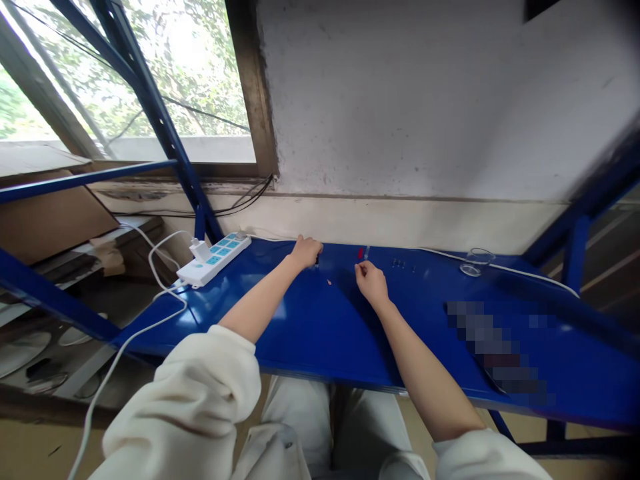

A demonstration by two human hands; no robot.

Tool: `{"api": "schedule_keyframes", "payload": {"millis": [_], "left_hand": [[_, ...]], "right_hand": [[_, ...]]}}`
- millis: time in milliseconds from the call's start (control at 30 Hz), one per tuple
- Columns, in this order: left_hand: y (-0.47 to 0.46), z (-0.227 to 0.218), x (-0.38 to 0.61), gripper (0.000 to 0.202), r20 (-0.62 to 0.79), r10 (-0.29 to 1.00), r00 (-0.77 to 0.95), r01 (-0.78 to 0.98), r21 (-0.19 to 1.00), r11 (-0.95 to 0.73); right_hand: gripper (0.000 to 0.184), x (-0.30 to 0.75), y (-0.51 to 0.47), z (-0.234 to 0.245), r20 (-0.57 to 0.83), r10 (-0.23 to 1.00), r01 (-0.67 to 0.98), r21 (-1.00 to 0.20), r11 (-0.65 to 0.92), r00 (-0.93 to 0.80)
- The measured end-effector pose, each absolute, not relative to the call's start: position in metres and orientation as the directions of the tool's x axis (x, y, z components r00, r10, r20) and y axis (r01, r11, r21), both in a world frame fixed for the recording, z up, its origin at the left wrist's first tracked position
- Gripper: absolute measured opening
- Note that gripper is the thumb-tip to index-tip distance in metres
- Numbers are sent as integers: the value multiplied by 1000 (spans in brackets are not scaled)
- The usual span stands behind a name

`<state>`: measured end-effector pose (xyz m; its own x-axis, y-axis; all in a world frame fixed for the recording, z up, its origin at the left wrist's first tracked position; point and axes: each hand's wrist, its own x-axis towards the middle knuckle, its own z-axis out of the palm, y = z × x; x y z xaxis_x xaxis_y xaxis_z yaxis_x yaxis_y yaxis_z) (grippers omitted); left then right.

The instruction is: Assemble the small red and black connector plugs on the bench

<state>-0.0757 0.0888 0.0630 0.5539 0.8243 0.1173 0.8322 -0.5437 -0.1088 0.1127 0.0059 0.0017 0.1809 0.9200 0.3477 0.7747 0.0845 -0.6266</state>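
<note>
Both my arms reach out over a glossy blue shelf point(320, 333). My left hand point(306, 251) is curled closed near the back edge, with a small dark object showing at its fingertips. My right hand point(371, 280) is also closed in a pinch, a little to the right, just below a small red piece point(360, 253) and a thin clear item point(367, 253) lying on the shelf. What either hand holds is too small to make out. A tiny orange speck point(329, 282) lies between the hands.
A white power strip point(214, 260) with blue sockets and a white plug lies at the shelf's left end, its cable hanging down. Several small dark parts point(403, 265) sit right of my hands. A clear glass dish point(476, 261) stands further right. Blue rack posts frame both sides.
</note>
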Motion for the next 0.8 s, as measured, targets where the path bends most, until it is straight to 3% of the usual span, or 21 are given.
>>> {"api": "schedule_keyframes", "payload": {"millis": [200, 300, 433, 667, 800], "left_hand": [[82, 67, -75, 26, 117, 839, 532, 846, -109, -522], [73, 69, -65, 31, 252, 780, 573, 817, -100, -568], [62, 59, -39, 39, 366, 692, 622, 752, -34, -658], [63, 18, 5, 57, 281, 797, 534, 795, 155, -587], [70, 9, 25, 60, 285, 832, 475, 822, 195, -536]], "right_hand": [[24, 115, 6, 5, 222, 956, 830, -556, -36, 190], [25, 115, 5, 6, 180, 967, 905, -417, -90, 179], [25, 114, 0, 7, 259, 951, 968, -225, -111, 169], [30, 114, -2, 8, 300, 936, 980, -137, -146, 182], [31, 113, -2, 9, 290, 939, 980, -124, -154, 184]]}}
